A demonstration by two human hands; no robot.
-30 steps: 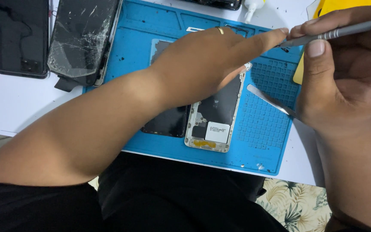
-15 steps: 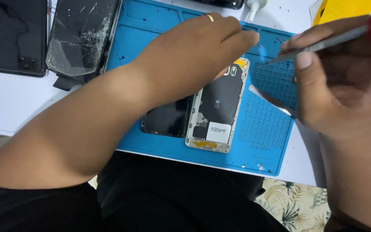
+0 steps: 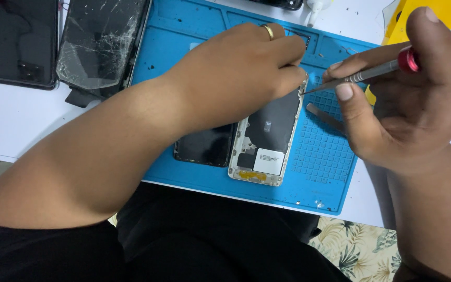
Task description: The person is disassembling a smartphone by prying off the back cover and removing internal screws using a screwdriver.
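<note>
White tabletop (image 3: 11, 120) under a blue repair mat (image 3: 319, 177). Opened phone frame (image 3: 267, 141) lying mid-mat, pinned at its top by the left hand (image 3: 241, 73), fingers curled down. Right hand (image 3: 408, 99) pinching a slim screwdriver (image 3: 361, 75), tip at the frame's upper corner. Risk, probably: tip slipping, gouging the board or jabbing a fingertip; tiny screw lost.

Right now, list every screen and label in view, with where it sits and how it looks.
Cracked screen: top left, beside the blue mat, dark glass, shattered.
Dark screen: far left, black rectangle, unlit.
Black panel: on the mat, under the left forearm.
White label: square, inside the opened phone.
</note>
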